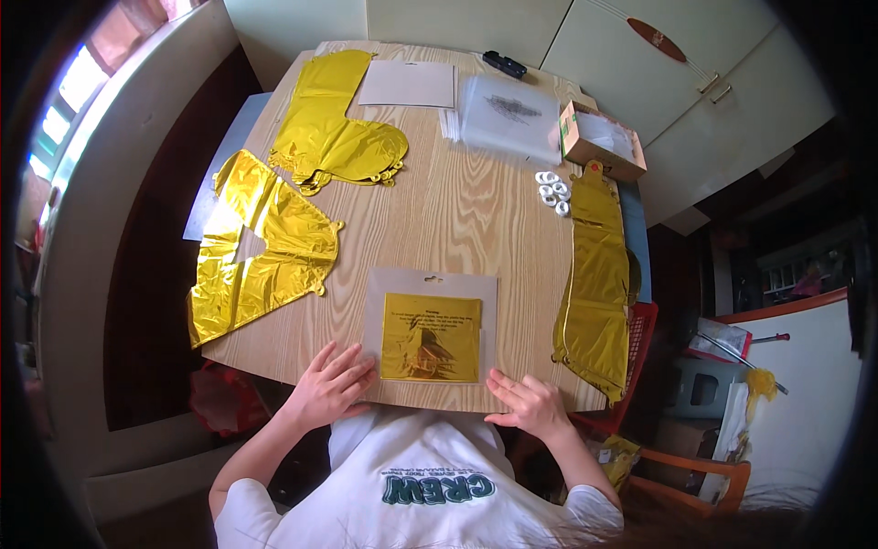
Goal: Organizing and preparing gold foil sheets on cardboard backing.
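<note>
A clear plastic packet with a hang hole at its top lies flat at the near edge of the table, directly before me. Inside it, a folded gold foil sheet rests against a greyish backing card. My left hand is at the packet's lower left corner, its fingers stretched out and slightly apart. At the lower right corner, my right hand rests with its fingertips by the packet's edge, fingers extended and holding nothing. Whether either thumb reaches under the packet is hidden.
Flat gold foil balloons lie around the wooden table: an L-shaped stack, an A-shaped one and a long strip-shaped one. Farther back are pale cards, clear bags, white rolls, a box and a black object.
</note>
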A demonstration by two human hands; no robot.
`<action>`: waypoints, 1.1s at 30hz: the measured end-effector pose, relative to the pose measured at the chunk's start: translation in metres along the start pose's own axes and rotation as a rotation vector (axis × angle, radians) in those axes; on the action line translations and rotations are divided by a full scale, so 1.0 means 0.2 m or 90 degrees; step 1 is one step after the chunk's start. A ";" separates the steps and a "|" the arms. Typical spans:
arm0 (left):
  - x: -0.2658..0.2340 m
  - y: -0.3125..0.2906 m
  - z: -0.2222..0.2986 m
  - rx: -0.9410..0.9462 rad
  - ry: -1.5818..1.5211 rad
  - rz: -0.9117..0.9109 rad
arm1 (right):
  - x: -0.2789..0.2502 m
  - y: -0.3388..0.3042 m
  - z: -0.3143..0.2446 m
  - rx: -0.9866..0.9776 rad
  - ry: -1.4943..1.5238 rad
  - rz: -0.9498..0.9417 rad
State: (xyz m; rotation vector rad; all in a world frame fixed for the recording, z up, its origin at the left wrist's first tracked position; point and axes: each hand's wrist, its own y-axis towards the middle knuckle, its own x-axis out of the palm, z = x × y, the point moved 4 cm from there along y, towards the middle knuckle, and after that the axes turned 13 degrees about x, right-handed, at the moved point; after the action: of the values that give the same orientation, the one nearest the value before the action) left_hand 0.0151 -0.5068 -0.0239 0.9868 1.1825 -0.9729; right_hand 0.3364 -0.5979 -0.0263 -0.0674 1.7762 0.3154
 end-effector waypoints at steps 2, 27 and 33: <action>0.05 -0.01 0.03 0.021 0.016 0.064 | 0.01 -0.01 -0.01 -0.001 -0.004 0.022; 0.08 0.01 0.05 -0.171 -0.092 0.406 | 0.11 -0.05 -0.15 0.198 0.105 0.252; 0.09 0.05 0.06 -0.211 -0.061 0.422 | 0.13 -0.03 -0.18 0.216 0.061 0.282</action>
State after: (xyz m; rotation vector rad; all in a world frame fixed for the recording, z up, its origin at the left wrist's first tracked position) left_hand 0.0298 -0.5174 -0.0397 0.9552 0.8116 -0.2816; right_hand 0.2981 -0.6089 -0.0457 0.5663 1.9070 0.3252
